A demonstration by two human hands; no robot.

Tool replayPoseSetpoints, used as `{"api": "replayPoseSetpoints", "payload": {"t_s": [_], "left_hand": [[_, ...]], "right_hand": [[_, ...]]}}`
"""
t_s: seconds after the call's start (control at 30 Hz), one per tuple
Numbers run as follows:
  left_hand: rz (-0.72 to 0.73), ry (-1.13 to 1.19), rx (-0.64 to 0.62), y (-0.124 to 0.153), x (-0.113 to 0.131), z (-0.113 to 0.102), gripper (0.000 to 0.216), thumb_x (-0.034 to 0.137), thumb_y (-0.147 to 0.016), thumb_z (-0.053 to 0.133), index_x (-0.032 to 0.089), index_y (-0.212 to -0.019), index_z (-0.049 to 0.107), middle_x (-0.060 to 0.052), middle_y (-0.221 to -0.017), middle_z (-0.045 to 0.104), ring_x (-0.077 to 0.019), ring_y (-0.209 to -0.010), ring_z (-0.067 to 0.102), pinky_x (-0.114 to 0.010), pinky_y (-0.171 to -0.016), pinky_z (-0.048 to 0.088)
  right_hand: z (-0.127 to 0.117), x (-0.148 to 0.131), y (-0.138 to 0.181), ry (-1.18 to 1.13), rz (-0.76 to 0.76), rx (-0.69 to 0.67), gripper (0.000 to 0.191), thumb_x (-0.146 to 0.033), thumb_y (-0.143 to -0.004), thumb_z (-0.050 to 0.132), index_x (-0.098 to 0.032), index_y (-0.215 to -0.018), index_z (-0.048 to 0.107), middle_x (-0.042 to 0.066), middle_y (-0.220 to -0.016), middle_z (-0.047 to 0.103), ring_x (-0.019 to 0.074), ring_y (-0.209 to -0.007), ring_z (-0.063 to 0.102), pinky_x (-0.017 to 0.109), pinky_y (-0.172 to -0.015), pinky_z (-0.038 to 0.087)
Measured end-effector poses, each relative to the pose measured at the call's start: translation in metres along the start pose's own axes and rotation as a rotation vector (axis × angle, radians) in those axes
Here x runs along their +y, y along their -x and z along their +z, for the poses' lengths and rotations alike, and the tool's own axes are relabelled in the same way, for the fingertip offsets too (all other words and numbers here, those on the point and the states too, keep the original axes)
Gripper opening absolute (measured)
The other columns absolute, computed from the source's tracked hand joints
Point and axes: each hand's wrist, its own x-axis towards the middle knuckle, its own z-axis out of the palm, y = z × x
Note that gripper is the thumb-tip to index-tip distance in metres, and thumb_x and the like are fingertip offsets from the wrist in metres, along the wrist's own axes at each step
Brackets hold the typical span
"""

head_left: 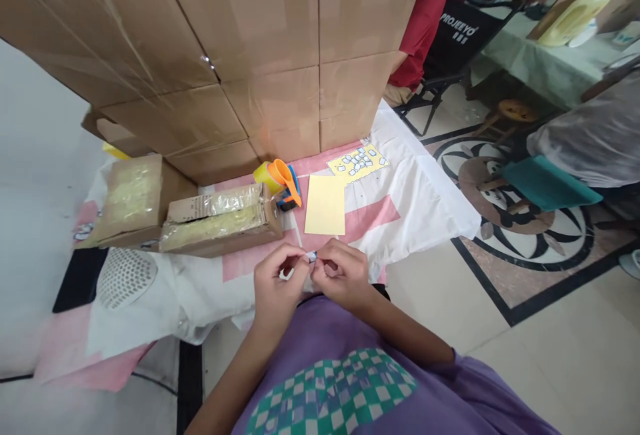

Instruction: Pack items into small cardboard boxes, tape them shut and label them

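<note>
My left hand (281,276) and my right hand (344,271) meet just in front of my body, fingertips pinched. Between them is a small white-and-blue piece (311,256), too small to make out fully; both hands grip it from either side. Beyond my fingers a plain pale-yellow sheet (325,205) lies on the table. Touching its upper right corner is a yellow card (376,153) strewn with several small white pieces with dark outlines, similar to the held one.
Stacked cardboard boxes (270,28) wall off the table's back. Two smaller taped boxes (131,198) stand left, beside nested yellow and orange scoops (280,171). A white perforated object (126,278) lies on the tablecloth (425,211). Other people sit at the right near a chair (460,38).
</note>
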Motion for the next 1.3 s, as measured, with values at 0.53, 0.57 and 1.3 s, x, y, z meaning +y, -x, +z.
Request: {"api": "replayPoseSetpoints", "payload": {"t_s": [0.53, 0.57, 1.3], "left_hand": [[-0.283, 0.292, 0.188, 0.022, -0.004, 0.007, 0.017, 0.032, -0.087, 0.066, 0.019, -0.078, 0.062, 0.005, -0.062, 0.055, -0.0092, -0.048, 0.051, -0.019, -0.044, 0.042], [-0.299, 0.317, 0.189, 0.024, -0.004, 0.008, 0.017, 0.033, -0.087, 0.066, 0.019, -0.078, 0.061, 0.005, -0.061, 0.054, -0.009, -0.047, 0.05, -0.019, -0.043, 0.041], [0.051, -0.199, 0.851, -0.033, -0.078, -0.134, 0.014, 0.012, -0.089, 0.039, 0.023, -0.082, 0.035, -0.004, -0.106, 0.058, -0.02, -0.111, 0.055, -0.042, -0.107, 0.039]], "right_hand": [[0.031, 0.002, 0.023, -0.094, -0.013, 0.207, 0.015, -0.012, -0.086, 0.056, -0.025, -0.079, 0.054, -0.003, -0.061, 0.051, 0.0133, -0.053, 0.048, 0.028, -0.049, 0.04], [0.033, 0.004, 0.026, -0.098, -0.036, 0.216, 0.015, -0.011, -0.086, 0.057, -0.025, -0.081, 0.054, -0.003, -0.062, 0.051, 0.0134, -0.053, 0.048, 0.028, -0.05, 0.041], [0.086, 0.073, -0.015, -0.744, 0.815, 0.099, 0.032, -0.043, -0.086, 0.069, -0.022, -0.07, 0.05, -0.005, -0.064, 0.048, 0.0113, -0.06, 0.045, 0.024, -0.057, 0.037]]}}
